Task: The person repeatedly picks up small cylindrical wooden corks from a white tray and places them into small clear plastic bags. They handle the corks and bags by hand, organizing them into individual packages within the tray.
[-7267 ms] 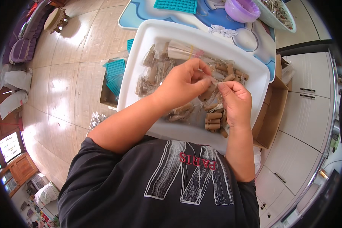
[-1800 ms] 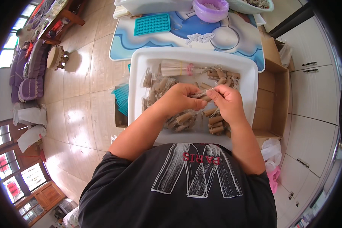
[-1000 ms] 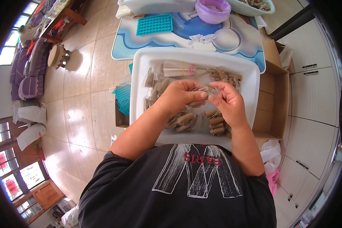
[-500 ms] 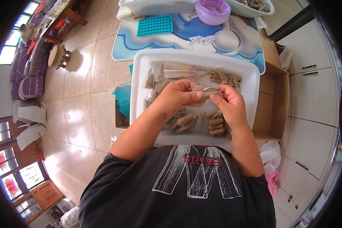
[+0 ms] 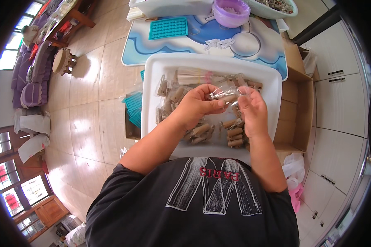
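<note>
Over a white plastic tub [image 5: 149,78] I hold a clear plastic bag [image 5: 226,91] with a brown tube-like piece inside. My left hand [image 5: 198,105] pinches the bag's left part between thumb and fingers. At its other end my right hand [image 5: 253,109] grips the plastic, thumb against fingers. Below them, in the tub, lie loose brown tubes [image 5: 235,136] at the right and more bagged brown pieces [image 5: 200,131] at the left. A bag of pale sticks [image 5: 191,78] rests toward the tub's far side. My hands hide part of the contents.
Beyond the tub, a cloud-patterned table [image 5: 136,47] carries a teal moulded tray [image 5: 168,28], small white pieces [image 5: 219,43] and a purple bowl [image 5: 231,14]. Cardboard box [image 5: 294,119] stands right; teal trays [image 5: 135,108] sit in a box at left.
The bag has been turned and pulled wider, showing more shiny clear plastic. My right hand has shifted slightly right and its fingers have risen along the bag.
</note>
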`<action>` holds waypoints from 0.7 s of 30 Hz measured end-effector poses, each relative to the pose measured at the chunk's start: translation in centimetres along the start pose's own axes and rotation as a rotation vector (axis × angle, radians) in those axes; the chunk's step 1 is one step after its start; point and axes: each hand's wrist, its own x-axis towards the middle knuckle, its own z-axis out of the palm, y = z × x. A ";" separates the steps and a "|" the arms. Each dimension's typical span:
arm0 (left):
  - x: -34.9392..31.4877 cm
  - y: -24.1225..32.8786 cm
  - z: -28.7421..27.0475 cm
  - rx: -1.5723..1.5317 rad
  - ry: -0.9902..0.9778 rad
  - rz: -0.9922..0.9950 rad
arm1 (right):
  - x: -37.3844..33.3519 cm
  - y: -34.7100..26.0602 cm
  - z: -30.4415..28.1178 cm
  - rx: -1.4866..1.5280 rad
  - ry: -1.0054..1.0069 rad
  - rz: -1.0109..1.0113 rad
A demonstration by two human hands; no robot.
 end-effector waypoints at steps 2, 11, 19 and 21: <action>0.0 -0.3 0.0 0.021 0.001 0.010 | -0.2 -0.1 0.7 -0.022 0.027 0.089; 0.3 0.0 0.2 0.198 0.073 0.102 | 0.1 0.8 -0.2 -0.257 -0.229 0.014; 0.4 -0.7 0.3 0.209 0.143 0.132 | 0.2 0.9 -0.2 -0.397 -0.099 -0.045; 0.3 -0.7 0.8 0.214 0.197 0.163 | 0.0 0.8 0.1 -0.488 0.037 -0.225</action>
